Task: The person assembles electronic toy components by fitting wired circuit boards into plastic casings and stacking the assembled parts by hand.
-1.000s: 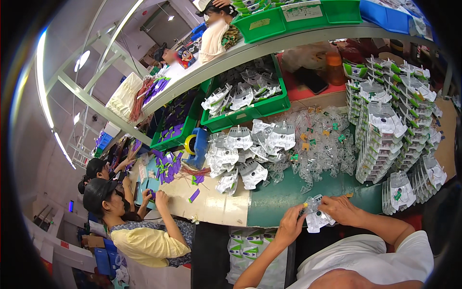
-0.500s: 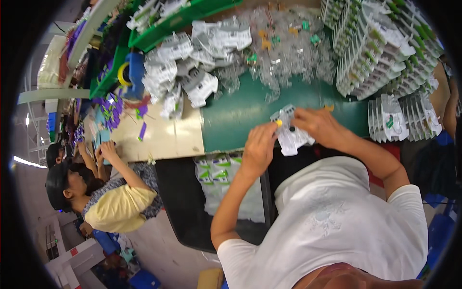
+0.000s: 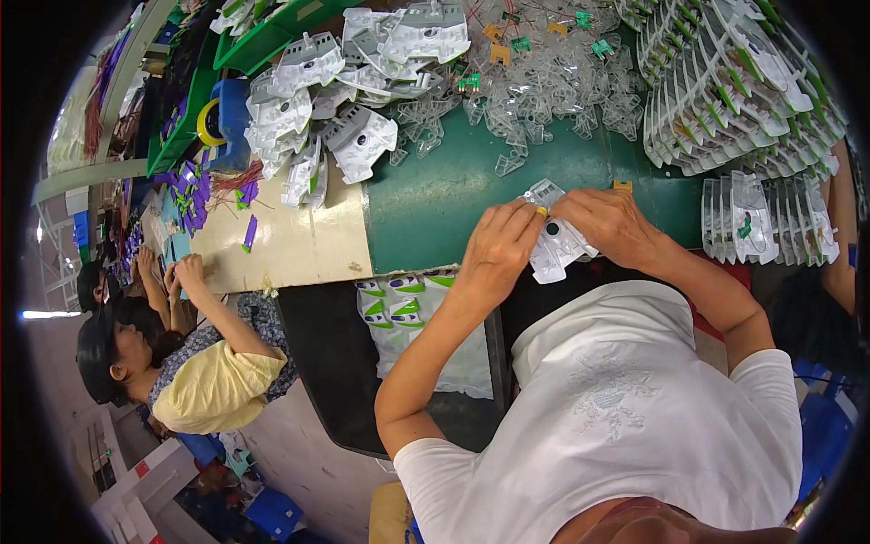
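Observation:
Between my two hands is a white plastic housing [image 3: 558, 251] with a round dark hole and a grey upper end, held at the front edge of the green work surface. My left hand [image 3: 500, 247] pinches its left side, fingertips by a small yellow piece [image 3: 541, 211]. From the right, the curled fingers of my right hand [image 3: 609, 223] press on the housing's upper part. What lies under those fingertips is hidden. Loose white housings [image 3: 361, 143] of the same kind lie heaped at the far left of the green surface.
Clear plastic pieces [image 3: 535, 95] with green and orange bits pile up at the back. Stacked white housings [image 3: 739, 218] stand on the right. A blue tape dispenser [image 3: 232, 127] is at the left, beyond purple parts [image 3: 192, 199]. A co-worker [image 3: 213, 376] sits at left.
The housing has shifted slightly up and to the right in the picture, with both hands still on it. My right fingers now sit closer to the yellow piece. The whole view has moved a little.

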`<state>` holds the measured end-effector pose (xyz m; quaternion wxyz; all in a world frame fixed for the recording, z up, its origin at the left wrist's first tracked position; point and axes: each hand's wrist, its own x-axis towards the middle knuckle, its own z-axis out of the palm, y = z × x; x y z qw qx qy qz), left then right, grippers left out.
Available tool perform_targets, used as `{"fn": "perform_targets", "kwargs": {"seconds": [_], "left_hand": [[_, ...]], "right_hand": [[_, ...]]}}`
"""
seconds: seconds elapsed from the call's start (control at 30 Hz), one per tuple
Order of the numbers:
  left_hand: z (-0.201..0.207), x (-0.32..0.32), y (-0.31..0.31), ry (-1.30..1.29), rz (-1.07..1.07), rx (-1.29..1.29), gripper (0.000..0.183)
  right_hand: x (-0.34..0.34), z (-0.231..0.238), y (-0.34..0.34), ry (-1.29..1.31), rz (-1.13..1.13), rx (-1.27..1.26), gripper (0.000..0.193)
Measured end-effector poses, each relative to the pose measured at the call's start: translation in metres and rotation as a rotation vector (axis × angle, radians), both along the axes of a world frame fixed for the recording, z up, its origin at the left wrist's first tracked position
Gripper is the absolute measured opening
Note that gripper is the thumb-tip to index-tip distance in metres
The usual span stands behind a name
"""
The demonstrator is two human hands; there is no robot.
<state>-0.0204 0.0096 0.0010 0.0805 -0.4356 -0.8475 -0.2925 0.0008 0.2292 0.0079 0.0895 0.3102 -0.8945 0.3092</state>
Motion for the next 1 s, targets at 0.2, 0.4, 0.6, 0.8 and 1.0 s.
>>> {"fn": "perform_targets", "kwargs": {"seconds": [0.2, 0.4, 0.6, 0.8, 1.0], "left_hand": [[-0.006, 0.003, 0.007, 0.002, 0.091, 0.018, 0.027], [-0.026, 0.014, 0.014, -0.152, 0.243, 0.367, 0.034], [-0.019, 0.005, 0.013, -0.243, 0.140, 0.348, 0.052], [-0.004, -0.001, 0.012, -0.294, 0.015, 0.110, 0.060], [-0.008, 0.007, 0.016, -0.298, 0.054, 0.112, 0.065]], "right_hand": [[-0.007, 0.006, -0.002, -0.182, -0.172, -0.011, 0.010], [0.002, 0.016, 0.012, -0.241, -0.114, 0.014, 0.024], [0.012, 0.024, 0.016, -0.334, -0.111, 0.098, 0.033], [0.012, 0.036, 0.019, -0.373, -0.110, -0.040, 0.022], [0.028, 0.048, 0.016, -0.550, -0.069, -0.419, 0.027]]}}
